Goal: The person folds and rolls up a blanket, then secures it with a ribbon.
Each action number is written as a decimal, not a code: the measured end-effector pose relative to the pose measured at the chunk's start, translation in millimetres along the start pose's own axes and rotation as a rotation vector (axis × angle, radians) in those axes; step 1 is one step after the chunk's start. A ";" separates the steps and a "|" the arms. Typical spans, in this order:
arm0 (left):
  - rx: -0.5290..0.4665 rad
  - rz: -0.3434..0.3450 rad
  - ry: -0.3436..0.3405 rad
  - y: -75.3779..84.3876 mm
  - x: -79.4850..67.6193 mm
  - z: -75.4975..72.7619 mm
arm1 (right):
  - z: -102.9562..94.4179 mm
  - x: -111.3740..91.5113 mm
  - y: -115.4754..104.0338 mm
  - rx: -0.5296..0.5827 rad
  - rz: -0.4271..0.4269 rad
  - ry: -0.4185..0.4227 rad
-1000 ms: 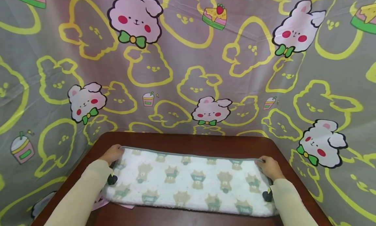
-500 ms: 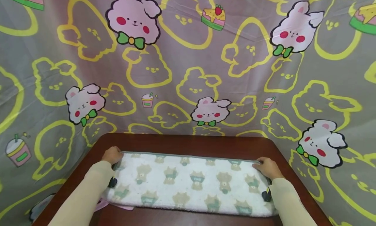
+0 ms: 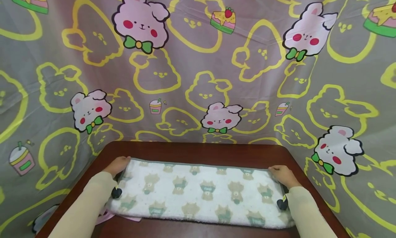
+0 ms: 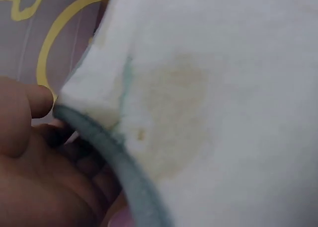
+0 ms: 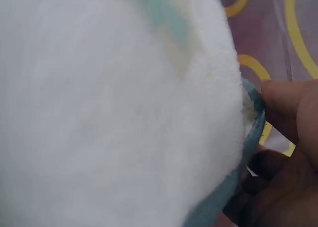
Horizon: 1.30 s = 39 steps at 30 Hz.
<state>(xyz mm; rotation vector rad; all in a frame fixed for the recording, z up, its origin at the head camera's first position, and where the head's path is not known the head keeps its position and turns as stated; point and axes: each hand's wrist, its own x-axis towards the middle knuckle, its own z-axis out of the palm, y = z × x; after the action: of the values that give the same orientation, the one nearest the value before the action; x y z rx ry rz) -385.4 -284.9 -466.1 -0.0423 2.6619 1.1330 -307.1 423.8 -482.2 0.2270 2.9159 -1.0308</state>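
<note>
A white plush blanket (image 3: pixel 191 193), printed with brown and green bears and edged in grey-green, lies folded into a long strip. My left hand (image 3: pixel 117 166) pinches its far left corner. At the far right corner my right hand (image 3: pixel 283 175) pinches the same edge. In the left wrist view, the left thumb and fingers (image 4: pixel 42 100) meet at the trimmed corner (image 4: pixel 104 137). The right wrist view has the right thumb (image 5: pixel 280 98) against the grey-green trim (image 5: pixel 256 117); the other fingers lie partly in shadow below.
The dark red-brown table (image 3: pixel 198 152) extends behind and in front of the blanket. A flat pink item (image 3: pixel 105 217) pokes out from under its near left part. A patterned cloth (image 3: pixel 198 59) hangs round the back and sides. Small dark round pieces (image 3: pixel 116 192) sit by the cuffs.
The blanket's far edge sits slightly lower at the left than a second ago. Both hands have shifted only a little and keep hold of the corners.
</note>
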 end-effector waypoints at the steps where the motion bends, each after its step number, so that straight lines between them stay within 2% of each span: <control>1: -0.029 -0.002 -0.009 -0.1 -0.9 -0.3 | -0.3 -0.3 0.8 0.032 0.006 -0.008; 5: -0.160 -0.038 -0.063 -4.8 -6.5 -1.4 | -0.2 -0.8 4.0 0.111 0.033 -0.049; 9: -0.269 -0.078 -0.107 -11.7 -16.4 -2.4 | -2.1 -2.1 3.8 0.095 0.019 -0.048; 14: -0.332 -0.075 -0.162 -17.4 -33.7 -7.2 | -4.8 -4.0 -0.3 0.076 0.015 -0.046; 19: -0.336 -0.067 -0.221 -17.0 -56.7 -8.9 | -4.4 -4.3 0.9 0.048 0.015 -0.033; 22: -0.309 -0.042 -0.236 -15.1 -70.3 -10.8 | -2.5 -3.5 2.5 0.040 -0.015 0.003; 25: -0.296 -0.010 -0.280 -15.4 -78.6 -14.3 | -3.1 -4.1 1.1 0.040 -0.043 0.027; 29: -0.337 0.047 -0.429 -18.5 -85.8 -17.3 | -5.2 -3.4 0.3 0.029 -0.050 0.042; 32: -0.353 0.054 -0.519 -21.4 -90.7 -17.3 | -5.9 -2.2 0.6 0.024 -0.051 0.045; 39: -0.328 0.008 -0.525 -25.1 -101.7 -16.8 | -2.0 -2.8 4.9 0.040 -0.055 0.022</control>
<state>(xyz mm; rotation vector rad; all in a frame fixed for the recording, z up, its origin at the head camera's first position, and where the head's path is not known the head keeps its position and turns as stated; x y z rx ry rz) -287.5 -321.5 -448.5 0.1821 2.0077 1.3509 -303.5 428.5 -483.4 0.1612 2.9392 -1.1028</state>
